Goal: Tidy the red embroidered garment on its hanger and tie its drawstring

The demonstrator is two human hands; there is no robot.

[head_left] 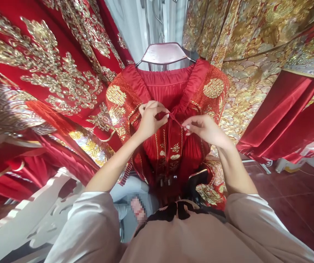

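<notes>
A red garment with gold embroidery (pixel 175 147) hangs in front of me on a hanger with a pale top piece (pixel 164 54). At its neckline a thin red cord (pixel 176 120) stretches between my hands. My left hand (pixel 153 116) pinches the cord between thumb and forefinger, left of the garment's middle. My right hand (pixel 202 128) pinches it lower down and to the right, thumb against forefinger. Where the cord meets the fabric, the detail is too small to make out.
Red cloth with gold beading (pixel 64 73) hangs close on the left. Gold sequined fabric (pixel 247 95) and a red satin drape (pixel 277 109) hang on the right. A white carved panel (pixel 47 208) stands at lower left. Dark red tiles (pixel 294 204) cover the floor.
</notes>
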